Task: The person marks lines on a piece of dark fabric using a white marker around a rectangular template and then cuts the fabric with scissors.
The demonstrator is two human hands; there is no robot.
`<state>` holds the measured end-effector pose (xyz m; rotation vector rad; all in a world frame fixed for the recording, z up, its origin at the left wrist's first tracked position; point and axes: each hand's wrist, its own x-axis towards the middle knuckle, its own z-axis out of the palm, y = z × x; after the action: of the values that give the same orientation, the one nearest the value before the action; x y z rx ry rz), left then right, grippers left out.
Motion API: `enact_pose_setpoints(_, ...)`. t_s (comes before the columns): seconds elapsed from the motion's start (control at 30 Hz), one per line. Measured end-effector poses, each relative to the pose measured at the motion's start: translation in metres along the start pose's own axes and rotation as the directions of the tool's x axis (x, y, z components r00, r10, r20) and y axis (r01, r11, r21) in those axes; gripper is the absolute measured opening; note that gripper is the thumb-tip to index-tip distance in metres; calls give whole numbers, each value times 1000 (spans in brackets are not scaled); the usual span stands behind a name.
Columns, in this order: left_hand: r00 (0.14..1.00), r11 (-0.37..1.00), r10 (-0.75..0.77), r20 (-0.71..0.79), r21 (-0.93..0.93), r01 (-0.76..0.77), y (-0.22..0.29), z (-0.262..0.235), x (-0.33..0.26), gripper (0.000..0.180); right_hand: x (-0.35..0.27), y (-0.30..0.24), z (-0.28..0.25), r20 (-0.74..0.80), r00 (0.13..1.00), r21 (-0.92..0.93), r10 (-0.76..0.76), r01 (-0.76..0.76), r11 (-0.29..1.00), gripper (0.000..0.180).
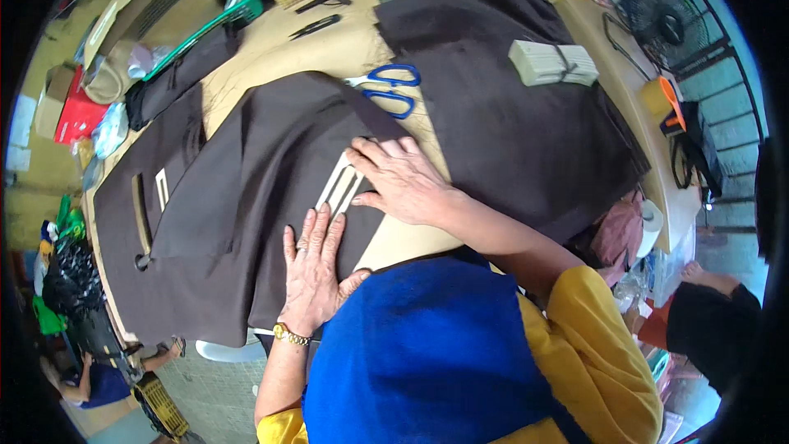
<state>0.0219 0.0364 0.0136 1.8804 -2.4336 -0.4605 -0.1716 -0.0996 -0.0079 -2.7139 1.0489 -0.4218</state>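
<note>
Dark brown fabric (pixel 214 238) lies draped in folds over the table. On it rests a cream slotted strip (pixel 339 189), like a flat template, slanting between my hands. My left hand (pixel 311 271), with a gold watch at its wrist, lies flat with fingers spread, fingertips at the strip's near end. My right hand (pixel 403 181) lies flat across the strip's far end, palm down, hiding part of it. Neither hand grips anything. Just beyond the right hand are blue-handled scissors (pixel 390 90), their blades partly under the fabric.
A second dark fabric stack (pixel 509 131) lies to the right, with a tied bundle of pale strips (pixel 553 63) on it. At left are a curved tool (pixel 141 214) and another slotted piece (pixel 162 189). Thread snips (pixel 316 26) lie far back. A fan (pixel 664 12) stands far right.
</note>
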Motion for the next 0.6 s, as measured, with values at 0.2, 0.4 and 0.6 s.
enact_pose_setpoints(0.2, 998, 995, 44, -53, 87, -39, 5, 5, -4, 93, -4, 1, 4, -20, 998, 1, -57, 57, 998, 64)
enact_pose_setpoints(0.4, 999, 999, 4, -38, 50, -2, 6, 5, -40, 82, -16, 11, -4, 67, 991, 156, -119, 107, 982, 85)
enact_pose_setpoints(0.6, 993, 997, 56, -108, -53, -62, -2, 10, -77, 63, -60, 12, -27, 161, 960, 223, -230, 192, 956, 94)
